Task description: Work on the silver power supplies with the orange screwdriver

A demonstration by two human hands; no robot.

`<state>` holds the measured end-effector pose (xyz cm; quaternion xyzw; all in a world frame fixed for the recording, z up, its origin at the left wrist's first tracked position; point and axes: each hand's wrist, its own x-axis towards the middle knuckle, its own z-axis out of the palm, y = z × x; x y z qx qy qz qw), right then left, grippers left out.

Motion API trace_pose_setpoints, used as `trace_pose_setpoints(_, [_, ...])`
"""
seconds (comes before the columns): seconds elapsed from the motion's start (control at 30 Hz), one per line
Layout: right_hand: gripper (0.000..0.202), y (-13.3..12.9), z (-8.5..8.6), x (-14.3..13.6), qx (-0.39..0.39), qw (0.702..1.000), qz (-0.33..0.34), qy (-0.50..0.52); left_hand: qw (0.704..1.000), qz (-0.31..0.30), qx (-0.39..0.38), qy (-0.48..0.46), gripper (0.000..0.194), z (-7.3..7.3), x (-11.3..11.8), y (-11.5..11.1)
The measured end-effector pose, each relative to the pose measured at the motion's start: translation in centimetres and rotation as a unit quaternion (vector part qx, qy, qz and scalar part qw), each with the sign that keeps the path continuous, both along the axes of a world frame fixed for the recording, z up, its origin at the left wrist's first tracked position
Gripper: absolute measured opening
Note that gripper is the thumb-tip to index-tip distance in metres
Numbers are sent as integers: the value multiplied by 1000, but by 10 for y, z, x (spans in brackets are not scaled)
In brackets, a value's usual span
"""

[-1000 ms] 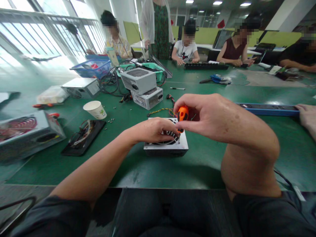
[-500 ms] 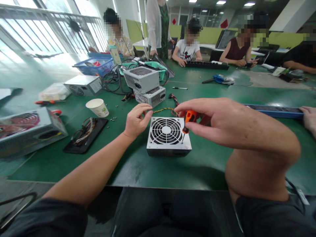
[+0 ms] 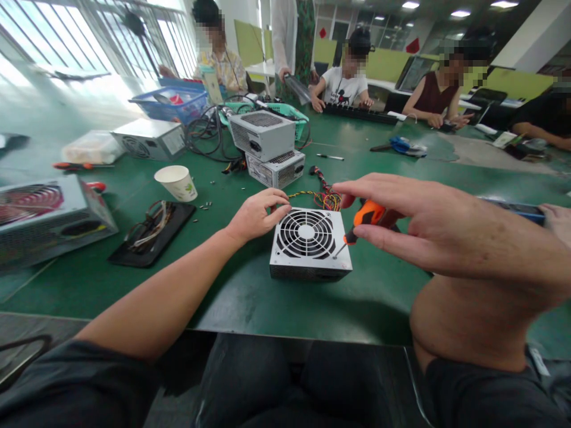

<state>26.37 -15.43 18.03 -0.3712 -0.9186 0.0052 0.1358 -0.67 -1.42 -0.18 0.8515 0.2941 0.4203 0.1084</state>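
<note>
PSU [image 3: 310,245], silver metal box w/ round fan grille [image 3: 306,232] facing up, sits flat on green surface [image 3: 267,309], right of paper cup [image 3: 175,183] & nearer to camera than it. Prob. heavy for its size, stiff sheet-metal shell; thin grille rings may bend if pressed hard, so no lifting by those. Best hold: opp. side walls, low down, fingers off the sheet edges, which cd be sharp; smooth faces might slip a bit. Wire bundle [image 3: 328,199], right of cup at PSU's far edge, looks soft & easy to snag; don't drag box by it.

R hand [image 3: 428,229], farther right of cup than PSU: thumb & fingers clamped on handle of orange-black screwdriver [image 3: 368,214], shaft slanting down to PSU's near right corner. Screwdriver shd be light & rigid; handle's the place to grip, bare shaft prob. slick.

L hand [image 3: 259,218], right of cup at PSU's far left corner: thumb & forefinger close together, can't tell if they pinch anything or touch the metal.
</note>
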Motion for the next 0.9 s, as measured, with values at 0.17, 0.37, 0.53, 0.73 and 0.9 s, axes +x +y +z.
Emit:
trace_pose_setpoints(0.17, [40,4,-4,-4,30,998,-48,-2,1000,-5,-3,-5,28,-1,0,1])
trace_pose_setpoints(0.37, [49,6,-6,-5,11,1000,-24,-6,1000,-7,-2,-5,28,0,0,1])
trace_pose_setpoints(0.53, [47,1,-4,-5,-2,1000,-11,1,1000,-8,-4,-6,28,0,0,1])
trace_pose_setpoints(0.73, [40,9,-6,-8,22,996,-81,-17,1000,-8,-5,-8,27,-1,0,1])
trace_pose_setpoints(0.9, [51,0,-3,-4,-44,999,2,2,1000,-7,-10,-7,28,0,0,0])
